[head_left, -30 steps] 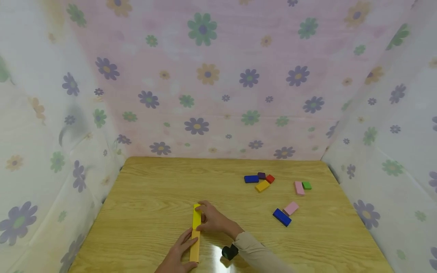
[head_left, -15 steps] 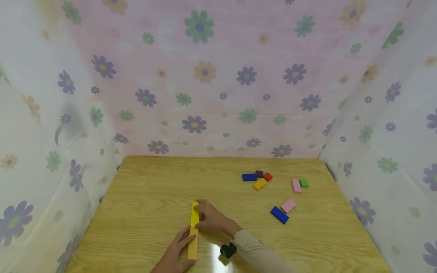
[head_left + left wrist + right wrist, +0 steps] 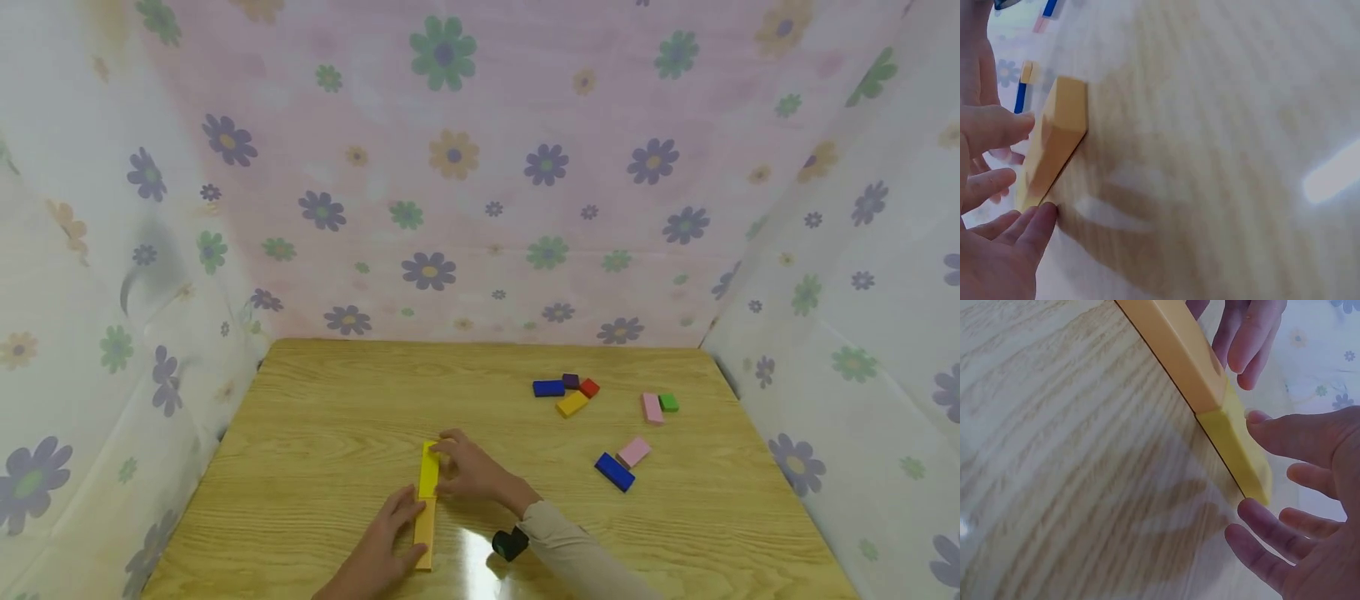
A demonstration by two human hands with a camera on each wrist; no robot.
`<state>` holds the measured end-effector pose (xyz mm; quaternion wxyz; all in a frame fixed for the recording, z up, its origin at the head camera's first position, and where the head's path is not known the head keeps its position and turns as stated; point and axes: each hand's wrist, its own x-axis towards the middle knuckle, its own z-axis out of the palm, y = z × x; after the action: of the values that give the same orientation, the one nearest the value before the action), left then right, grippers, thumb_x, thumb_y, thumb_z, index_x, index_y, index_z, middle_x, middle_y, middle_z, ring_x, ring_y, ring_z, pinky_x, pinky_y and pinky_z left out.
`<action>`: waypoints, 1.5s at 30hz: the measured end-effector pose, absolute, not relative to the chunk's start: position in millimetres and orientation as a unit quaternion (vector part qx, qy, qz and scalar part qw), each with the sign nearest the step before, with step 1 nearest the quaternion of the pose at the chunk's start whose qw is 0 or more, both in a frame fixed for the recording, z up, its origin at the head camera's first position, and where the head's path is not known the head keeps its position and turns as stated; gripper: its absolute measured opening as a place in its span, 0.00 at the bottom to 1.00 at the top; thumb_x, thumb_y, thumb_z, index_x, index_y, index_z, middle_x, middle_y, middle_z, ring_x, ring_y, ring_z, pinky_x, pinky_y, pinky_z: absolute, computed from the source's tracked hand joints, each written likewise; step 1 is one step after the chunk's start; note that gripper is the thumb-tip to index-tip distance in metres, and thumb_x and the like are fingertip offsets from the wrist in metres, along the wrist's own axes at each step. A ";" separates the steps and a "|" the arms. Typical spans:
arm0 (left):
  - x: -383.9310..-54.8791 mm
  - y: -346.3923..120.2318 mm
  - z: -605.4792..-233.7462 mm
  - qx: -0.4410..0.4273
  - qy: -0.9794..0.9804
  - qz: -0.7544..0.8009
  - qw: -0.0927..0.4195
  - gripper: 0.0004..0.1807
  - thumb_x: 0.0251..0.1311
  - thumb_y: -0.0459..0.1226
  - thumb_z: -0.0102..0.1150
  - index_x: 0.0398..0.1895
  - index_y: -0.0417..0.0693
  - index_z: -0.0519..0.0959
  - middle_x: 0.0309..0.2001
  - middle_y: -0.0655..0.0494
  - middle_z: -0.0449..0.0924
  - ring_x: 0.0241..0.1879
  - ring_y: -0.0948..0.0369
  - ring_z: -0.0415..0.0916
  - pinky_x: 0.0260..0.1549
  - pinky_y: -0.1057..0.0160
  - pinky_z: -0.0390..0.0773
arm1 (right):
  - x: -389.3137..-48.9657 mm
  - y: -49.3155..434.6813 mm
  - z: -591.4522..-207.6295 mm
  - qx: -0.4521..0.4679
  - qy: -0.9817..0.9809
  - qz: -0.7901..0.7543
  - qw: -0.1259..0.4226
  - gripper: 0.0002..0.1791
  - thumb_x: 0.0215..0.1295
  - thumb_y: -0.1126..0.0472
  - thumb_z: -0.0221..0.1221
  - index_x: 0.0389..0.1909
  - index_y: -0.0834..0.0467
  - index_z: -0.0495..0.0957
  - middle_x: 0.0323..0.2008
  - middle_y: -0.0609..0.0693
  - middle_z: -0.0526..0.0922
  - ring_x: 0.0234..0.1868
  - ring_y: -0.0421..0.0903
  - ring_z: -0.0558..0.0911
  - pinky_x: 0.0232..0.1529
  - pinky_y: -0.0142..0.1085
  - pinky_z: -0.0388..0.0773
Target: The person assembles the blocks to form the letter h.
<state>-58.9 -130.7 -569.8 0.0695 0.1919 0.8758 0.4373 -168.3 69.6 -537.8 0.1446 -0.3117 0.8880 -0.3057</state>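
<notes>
A bright yellow block and a light orange block lie end to end in one straight row on the table, their ends meeting. My left hand is beside the orange block, fingers spread and relaxed, with thumb and fingertips near its edge. In the left wrist view a fingertip rests by the far end of the orange block. My right hand hovers at the right side of the yellow block; in the right wrist view its fingers stand apart around the yellow block, not gripping it.
To the right lie a blue block with a pink block, and another pink block beside a green one. Farther back are blue, purple, red and orange-yellow blocks. Floral cloth surrounds the table.
Both hands have loosened from the blocks: the right fingers have drawn slightly right off the yellow block, and the left hand has shifted a little left. The row stays in place.
</notes>
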 end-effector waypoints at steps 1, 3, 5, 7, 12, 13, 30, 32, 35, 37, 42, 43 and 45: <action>-60.9 -130.8 -569.2 0.194 0.877 0.436 0.060 0.30 0.57 0.39 0.65 0.62 0.37 0.70 0.68 0.39 0.55 0.64 0.41 0.59 0.56 0.41 0.66 | -169.2 71.2 -535.9 -0.313 0.888 -0.306 0.143 0.32 0.54 0.59 0.69 0.61 0.59 0.71 0.65 0.60 0.62 0.40 0.40 0.76 0.40 0.29 0.76; -65.0 -130.6 -568.7 0.197 0.878 0.434 0.047 0.29 0.56 0.37 0.66 0.61 0.38 0.72 0.68 0.41 0.55 0.64 0.44 0.60 0.56 0.43 0.67 | -171.1 75.6 -532.9 -0.312 0.887 -0.308 0.142 0.32 0.54 0.60 0.69 0.61 0.59 0.71 0.64 0.60 0.62 0.40 0.42 0.77 0.39 0.29 0.76; -70.0 -130.0 -569.7 0.204 0.879 0.430 0.036 0.28 0.55 0.36 0.66 0.60 0.39 0.72 0.69 0.42 0.55 0.64 0.45 0.61 0.56 0.45 0.69 | -173.3 80.7 -530.1 -0.308 0.887 -0.314 0.144 0.31 0.55 0.61 0.68 0.61 0.60 0.71 0.64 0.61 0.62 0.41 0.45 0.78 0.39 0.29 0.77; -74.8 -129.0 -570.1 0.215 0.879 0.426 0.027 0.28 0.55 0.35 0.67 0.60 0.39 0.73 0.69 0.43 0.56 0.65 0.45 0.61 0.56 0.45 0.69 | -175.7 86.1 -526.8 -0.303 0.886 -0.319 0.148 0.31 0.56 0.61 0.68 0.62 0.60 0.70 0.64 0.61 0.62 0.44 0.49 0.78 0.40 0.30 0.78; -82.5 -127.4 -569.0 0.235 0.880 0.411 0.033 0.26 0.56 0.36 0.65 0.59 0.40 0.73 0.70 0.44 0.55 0.65 0.44 0.59 0.56 0.45 0.69 | -181.4 99.1 -521.0 -0.300 0.885 -0.324 0.147 0.30 0.59 0.61 0.66 0.62 0.60 0.69 0.64 0.61 0.62 0.47 0.53 0.78 0.40 0.33 0.79; -83.5 -127.5 -569.4 0.237 0.882 0.406 0.034 0.26 0.57 0.37 0.65 0.59 0.40 0.73 0.70 0.45 0.54 0.65 0.45 0.59 0.56 0.45 0.69 | -182.2 101.6 -519.6 -0.298 0.884 -0.328 0.147 0.30 0.59 0.62 0.65 0.62 0.61 0.69 0.64 0.61 0.62 0.47 0.54 0.78 0.40 0.34 0.79; -93.8 -126.2 -577.9 0.256 0.894 0.367 -0.003 0.24 0.59 0.42 0.64 0.57 0.42 0.76 0.64 0.50 0.65 0.61 0.51 0.64 0.54 0.51 0.73 | -195.1 153.5 -497.7 -0.289 0.894 -0.320 0.121 0.26 0.62 0.61 0.62 0.60 0.62 0.70 0.60 0.58 0.66 0.46 0.55 0.77 0.41 0.42 0.78; -94.7 -126.7 -579.0 0.258 0.890 0.375 0.007 0.24 0.59 0.42 0.64 0.57 0.41 0.76 0.64 0.50 0.65 0.62 0.50 0.63 0.54 0.51 0.73 | -195.9 159.9 -495.7 -0.293 0.893 -0.322 0.110 0.26 0.62 0.61 0.62 0.60 0.62 0.70 0.59 0.59 0.66 0.44 0.56 0.77 0.40 0.43 0.78; -96.1 -127.4 -580.8 0.263 0.884 0.388 0.013 0.25 0.59 0.42 0.64 0.57 0.40 0.76 0.65 0.50 0.64 0.62 0.50 0.63 0.55 0.51 0.72 | -197.1 169.2 -494.6 -0.300 0.893 -0.321 0.095 0.26 0.62 0.60 0.62 0.60 0.61 0.70 0.58 0.60 0.67 0.42 0.55 0.77 0.39 0.43 0.77; -96.5 -127.9 -582.4 0.264 0.881 0.391 0.010 0.25 0.58 0.42 0.64 0.57 0.40 0.76 0.64 0.50 0.64 0.62 0.51 0.63 0.55 0.52 0.73 | -197.9 174.8 -495.0 -0.303 0.894 -0.317 0.089 0.25 0.62 0.60 0.62 0.60 0.61 0.70 0.58 0.60 0.67 0.42 0.55 0.76 0.38 0.42 0.77; -95.7 -128.5 -584.0 0.261 0.879 0.398 -0.001 0.25 0.57 0.41 0.66 0.56 0.38 0.77 0.64 0.48 0.65 0.61 0.50 0.64 0.54 0.53 0.73 | -198.0 188.3 -493.6 -0.295 0.897 -0.315 0.094 0.25 0.62 0.59 0.62 0.60 0.60 0.70 0.58 0.60 0.67 0.43 0.56 0.76 0.37 0.41 0.77; -95.5 -128.5 -584.0 0.259 0.879 0.400 0.000 0.25 0.57 0.41 0.66 0.56 0.38 0.77 0.64 0.48 0.64 0.61 0.50 0.64 0.54 0.53 0.73 | -197.8 191.1 -492.8 -0.289 0.899 -0.316 0.096 0.25 0.62 0.59 0.62 0.60 0.60 0.70 0.58 0.60 0.67 0.43 0.56 0.75 0.37 0.41 0.76; -95.0 -128.3 -583.6 0.256 0.878 0.405 0.003 0.25 0.57 0.40 0.66 0.56 0.38 0.76 0.64 0.48 0.64 0.62 0.49 0.63 0.54 0.52 0.73 | -198.2 197.1 -491.6 -0.282 0.901 -0.314 0.096 0.25 0.62 0.59 0.62 0.60 0.59 0.70 0.58 0.60 0.67 0.43 0.57 0.75 0.36 0.41 0.76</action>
<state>-95.0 -128.3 -583.6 0.0030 0.2555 0.8780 0.4047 -198.2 197.1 -491.6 0.0955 -0.2821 0.9014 -0.3142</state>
